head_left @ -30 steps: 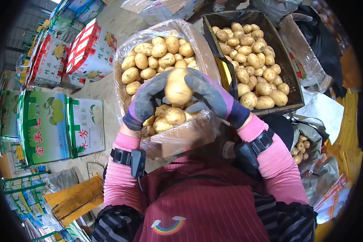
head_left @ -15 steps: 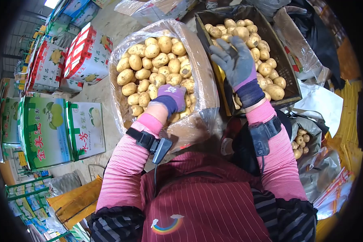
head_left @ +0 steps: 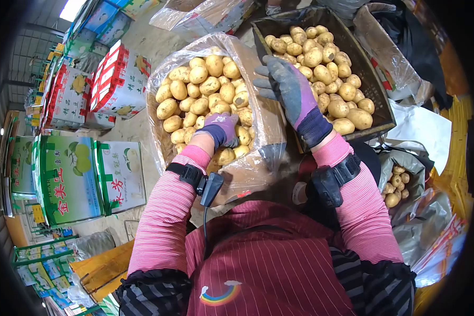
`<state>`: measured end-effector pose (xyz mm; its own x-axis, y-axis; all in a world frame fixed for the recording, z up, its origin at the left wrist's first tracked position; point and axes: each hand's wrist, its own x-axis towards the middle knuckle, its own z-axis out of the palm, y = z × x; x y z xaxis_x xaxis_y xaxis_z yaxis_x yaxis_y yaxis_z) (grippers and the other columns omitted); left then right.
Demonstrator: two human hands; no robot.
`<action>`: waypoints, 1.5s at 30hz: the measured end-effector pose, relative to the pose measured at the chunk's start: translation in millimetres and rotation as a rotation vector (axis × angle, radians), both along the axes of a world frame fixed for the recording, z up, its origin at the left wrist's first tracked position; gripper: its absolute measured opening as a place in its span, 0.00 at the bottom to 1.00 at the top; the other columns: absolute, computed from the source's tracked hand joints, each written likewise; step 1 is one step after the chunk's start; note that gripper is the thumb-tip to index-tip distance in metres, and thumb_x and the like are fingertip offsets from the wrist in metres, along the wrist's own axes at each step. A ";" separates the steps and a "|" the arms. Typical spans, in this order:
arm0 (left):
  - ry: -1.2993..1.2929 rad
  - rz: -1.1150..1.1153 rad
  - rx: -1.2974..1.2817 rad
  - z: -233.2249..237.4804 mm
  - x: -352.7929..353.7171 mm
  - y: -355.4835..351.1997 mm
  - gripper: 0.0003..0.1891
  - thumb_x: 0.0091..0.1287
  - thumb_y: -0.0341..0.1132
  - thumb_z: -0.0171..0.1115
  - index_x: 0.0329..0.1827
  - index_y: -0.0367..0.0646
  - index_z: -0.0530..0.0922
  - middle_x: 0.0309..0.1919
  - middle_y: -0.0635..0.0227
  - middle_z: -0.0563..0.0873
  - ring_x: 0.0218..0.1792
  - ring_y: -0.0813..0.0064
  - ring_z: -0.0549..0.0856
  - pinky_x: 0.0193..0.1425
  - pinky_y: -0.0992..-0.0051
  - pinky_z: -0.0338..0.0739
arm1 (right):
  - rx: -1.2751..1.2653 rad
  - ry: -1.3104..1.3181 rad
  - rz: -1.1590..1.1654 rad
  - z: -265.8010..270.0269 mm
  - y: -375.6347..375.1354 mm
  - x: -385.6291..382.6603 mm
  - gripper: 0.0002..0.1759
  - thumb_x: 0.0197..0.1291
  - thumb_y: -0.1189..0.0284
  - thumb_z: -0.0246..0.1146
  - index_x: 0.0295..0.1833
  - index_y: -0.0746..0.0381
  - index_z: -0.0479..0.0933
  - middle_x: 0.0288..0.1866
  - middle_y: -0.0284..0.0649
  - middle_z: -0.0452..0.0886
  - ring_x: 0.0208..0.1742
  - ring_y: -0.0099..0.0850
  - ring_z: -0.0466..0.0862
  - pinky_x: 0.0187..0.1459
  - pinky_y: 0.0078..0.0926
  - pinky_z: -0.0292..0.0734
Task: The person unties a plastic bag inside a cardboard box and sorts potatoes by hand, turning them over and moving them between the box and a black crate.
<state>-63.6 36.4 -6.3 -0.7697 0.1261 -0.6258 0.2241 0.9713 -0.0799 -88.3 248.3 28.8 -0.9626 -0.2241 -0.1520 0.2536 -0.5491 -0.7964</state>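
Note:
Gloved in purple, my left hand [head_left: 219, 128] reaches down among the potatoes [head_left: 199, 89] in a plastic-lined cardboard box [head_left: 271, 124]. Its fingertips are bent over a potato near the box's front right part, and whether they grip it is hidden. My right hand [head_left: 289, 87], in a grey and purple glove, hangs over the left edge of a dark crate [head_left: 382, 105] heaped with potatoes [head_left: 347, 90]. Its fingers are stretched out and point left, with nothing in them.
Printed cartons [head_left: 71, 176] stand at the left, with red and white cartons [head_left: 118, 79] behind them. A bag of potatoes [head_left: 396, 184] lies at the right. Another open box [head_left: 203, 16] stands at the top, and a plastic-lined carton [head_left: 389, 58] at the top right.
My right hand has moved left and slightly down, from over the crate's potatoes to its left edge, and has turned. My left hand stays among the boxed potatoes. The view has shifted slightly.

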 end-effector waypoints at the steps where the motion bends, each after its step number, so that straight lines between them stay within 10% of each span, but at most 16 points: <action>1: -0.039 -0.010 0.029 -1.2 -0.5 0.9 0.34 0.51 0.43 0.74 0.64 0.46 0.78 0.60 0.50 0.83 0.62 0.49 0.83 0.64 0.58 0.79 | 0.039 0.013 -0.011 1.4 -0.9 0.4 0.26 0.74 0.60 0.58 0.70 0.64 0.69 0.60 0.45 0.81 0.48 0.28 0.85 0.48 0.23 0.83; 11: -0.019 -0.218 0.027 0.1 5.2 -14.8 0.31 0.55 0.42 0.72 0.66 0.53 0.78 0.53 0.55 0.87 0.56 0.52 0.86 0.59 0.57 0.80 | 0.134 0.035 -0.015 8.9 -5.6 4.4 0.15 0.74 0.66 0.60 0.59 0.62 0.76 0.44 0.35 0.82 0.36 0.22 0.80 0.34 0.16 0.74; 18: -0.009 -0.231 -0.021 1.2 4.5 -11.5 0.29 0.56 0.46 0.69 0.63 0.50 0.82 0.48 0.52 0.89 0.53 0.51 0.87 0.58 0.59 0.79 | 0.215 0.216 -0.040 -9.4 -11.7 -3.9 0.18 0.72 0.66 0.64 0.61 0.65 0.78 0.48 0.37 0.84 0.42 0.21 0.82 0.42 0.19 0.79; 21: 0.058 -0.001 0.247 28.1 11.2 -22.0 0.33 0.53 0.50 0.72 0.63 0.46 0.81 0.51 0.47 0.88 0.54 0.47 0.86 0.62 0.57 0.78 | 0.193 0.113 0.004 -1.6 -7.1 5.1 0.23 0.70 0.65 0.66 0.63 0.67 0.77 0.52 0.39 0.84 0.46 0.24 0.83 0.49 0.23 0.80; 24: 0.120 0.311 0.774 50.3 32.7 -34.6 0.39 0.60 0.43 0.76 0.73 0.35 0.71 0.57 0.54 0.86 0.57 0.67 0.85 0.62 0.68 0.80 | 0.282 0.157 0.078 -5.4 -9.6 3.9 0.29 0.69 0.64 0.67 0.70 0.67 0.73 0.55 0.44 0.85 0.49 0.29 0.85 0.54 0.27 0.81; 27: 0.152 0.476 1.001 71.8 56.9 -29.6 0.39 0.61 0.39 0.76 0.75 0.35 0.69 0.61 0.56 0.83 0.59 0.69 0.83 0.64 0.68 0.79 | 0.576 0.279 0.532 17.3 -5.4 22.4 0.40 0.66 0.60 0.69 0.79 0.60 0.63 0.70 0.55 0.77 0.64 0.39 0.82 0.66 0.34 0.76; 30: 0.430 0.291 0.899 72.6 74.6 -23.8 0.39 0.60 0.37 0.76 0.74 0.38 0.70 0.65 0.52 0.82 0.64 0.65 0.82 0.69 0.67 0.75 | 0.626 0.912 0.323 -7.2 -32.9 36.7 0.42 0.58 0.58 0.73 0.76 0.58 0.67 0.63 0.55 0.81 0.65 0.51 0.80 0.69 0.41 0.73; 34: 0.508 0.280 0.908 74.0 89.4 -20.0 0.39 0.56 0.35 0.75 0.74 0.41 0.71 0.63 0.46 0.82 0.64 0.50 0.82 0.70 0.62 0.74 | 0.593 0.722 0.418 -2.6 -37.3 40.7 0.28 0.59 0.60 0.72 0.62 0.61 0.77 0.59 0.54 0.83 0.62 0.46 0.83 0.64 0.43 0.75; 41: 0.523 0.278 0.852 81.6 106.6 -7.9 0.38 0.59 0.41 0.77 0.73 0.41 0.73 0.58 0.50 0.85 0.58 0.53 0.85 0.65 0.62 0.78 | 0.690 0.347 0.342 -3.8 -47.6 40.5 0.15 0.71 0.61 0.63 0.47 0.63 0.83 0.41 0.40 0.88 0.47 0.28 0.85 0.53 0.29 0.78; 45: 0.142 0.859 1.311 97.3 102.2 -25.0 0.30 0.75 0.51 0.61 0.70 0.36 0.74 0.52 0.60 0.88 0.38 0.69 0.89 0.48 0.74 0.82 | 0.271 0.385 0.429 6.1 -42.5 37.9 0.25 0.76 0.56 0.58 0.68 0.61 0.77 0.62 0.39 0.82 0.62 0.27 0.80 0.61 0.28 0.76</action>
